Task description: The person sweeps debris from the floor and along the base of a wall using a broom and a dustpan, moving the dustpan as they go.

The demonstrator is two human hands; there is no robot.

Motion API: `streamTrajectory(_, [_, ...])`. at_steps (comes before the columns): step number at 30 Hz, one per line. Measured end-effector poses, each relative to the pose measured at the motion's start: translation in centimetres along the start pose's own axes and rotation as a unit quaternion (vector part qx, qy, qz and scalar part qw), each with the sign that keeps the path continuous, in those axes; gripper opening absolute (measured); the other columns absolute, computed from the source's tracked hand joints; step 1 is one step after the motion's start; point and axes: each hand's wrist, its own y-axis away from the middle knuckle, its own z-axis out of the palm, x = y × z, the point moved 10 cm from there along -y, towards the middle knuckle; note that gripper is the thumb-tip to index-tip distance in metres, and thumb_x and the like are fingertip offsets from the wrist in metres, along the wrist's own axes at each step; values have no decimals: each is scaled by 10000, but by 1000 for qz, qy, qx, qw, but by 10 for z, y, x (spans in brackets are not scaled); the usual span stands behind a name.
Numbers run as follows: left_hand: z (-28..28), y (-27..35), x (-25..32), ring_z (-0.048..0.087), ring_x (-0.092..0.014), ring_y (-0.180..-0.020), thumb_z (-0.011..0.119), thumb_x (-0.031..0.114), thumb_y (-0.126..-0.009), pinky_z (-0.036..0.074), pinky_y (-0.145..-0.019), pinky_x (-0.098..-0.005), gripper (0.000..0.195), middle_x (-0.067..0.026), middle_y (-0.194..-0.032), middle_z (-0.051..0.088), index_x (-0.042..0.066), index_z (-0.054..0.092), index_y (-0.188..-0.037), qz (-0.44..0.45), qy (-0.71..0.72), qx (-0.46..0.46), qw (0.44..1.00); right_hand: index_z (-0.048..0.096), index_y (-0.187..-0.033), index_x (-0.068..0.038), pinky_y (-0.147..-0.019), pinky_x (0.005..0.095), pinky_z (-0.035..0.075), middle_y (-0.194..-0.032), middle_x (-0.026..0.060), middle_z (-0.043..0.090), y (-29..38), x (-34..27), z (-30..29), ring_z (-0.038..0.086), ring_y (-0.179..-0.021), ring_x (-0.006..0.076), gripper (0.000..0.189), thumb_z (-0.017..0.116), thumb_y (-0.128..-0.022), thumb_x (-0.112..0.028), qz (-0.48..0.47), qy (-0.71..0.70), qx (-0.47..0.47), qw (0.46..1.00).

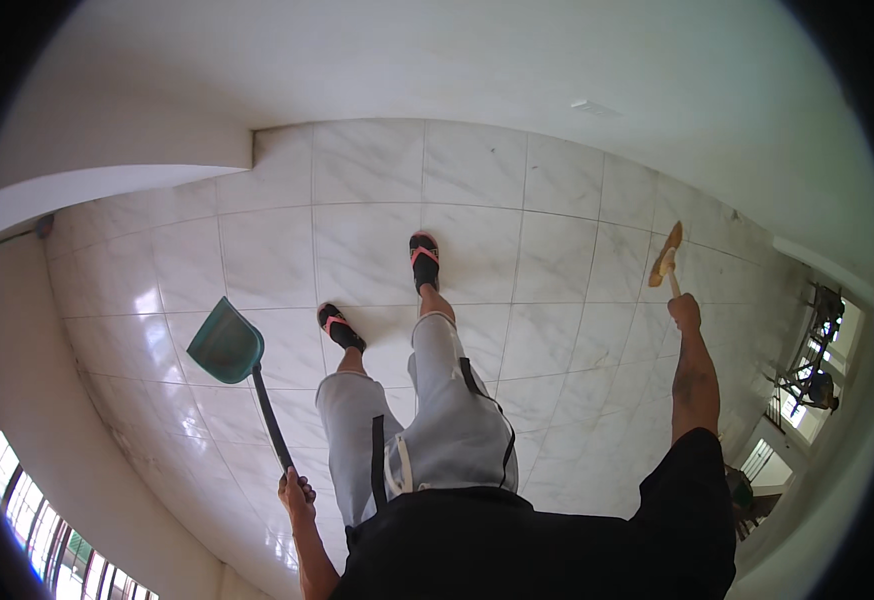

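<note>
My left hand (297, 493) is closed round the dark handle of a long-handled dustpan (227, 343). Its green pan hangs out to the left of my legs; whether it touches the floor I cannot tell. My right hand (684, 311), stretched far out to the right, grips the pale handle of a broom (666, 255) with a tan head. The broom's head lies over the white marbled floor tiles (474, 255), near the foot of the wall. Small dark specks of debris (492, 151) lie on the tiles near the wall ahead.
A white wall (437, 67) curves across the front and carries a flat plate (594, 109). At the left a wall corner (252, 150) juts out. Dark furniture (812, 367) stands far right by bright openings. A barred window (54, 532) is at lower left.
</note>
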Motion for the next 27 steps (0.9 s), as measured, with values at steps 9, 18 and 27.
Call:
streamTrajectory(9, [69, 84, 29, 394, -56, -434, 594, 288, -876, 316, -357, -193, 209, 7, -616, 460, 121, 469, -863, -23, 20, -12, 999, 620, -824, -75, -584, 431, 500, -817, 100, 654, -10, -266, 82, 648, -756, 292, 184, 507, -793, -217, -242, 12, 7, 970])
streamTrajectory(18, [95, 124, 40, 403, -57, -440, 590, 284, -878, 317, -361, -193, 202, 15, -620, 459, 131, 461, -856, -1, 61, -22, 998, 639, -777, -21, -632, 425, 510, -784, 175, 647, 262, -443, 34, 638, -752, 336, 266, 546, -798, -269, -431, -118, -142, 883])
streamTrajectory(27, [101, 101, 42, 399, -53, -447, 572, 269, -886, 323, -367, -190, 184, 6, -640, 459, 110, 485, -914, 4, 98, -46, 994, 608, -858, 24, -410, 276, 385, -581, 43, 529, 145, -207, -61, 468, -440, 120, 353, 523, -869, -318, -277, -169, -275, 905])
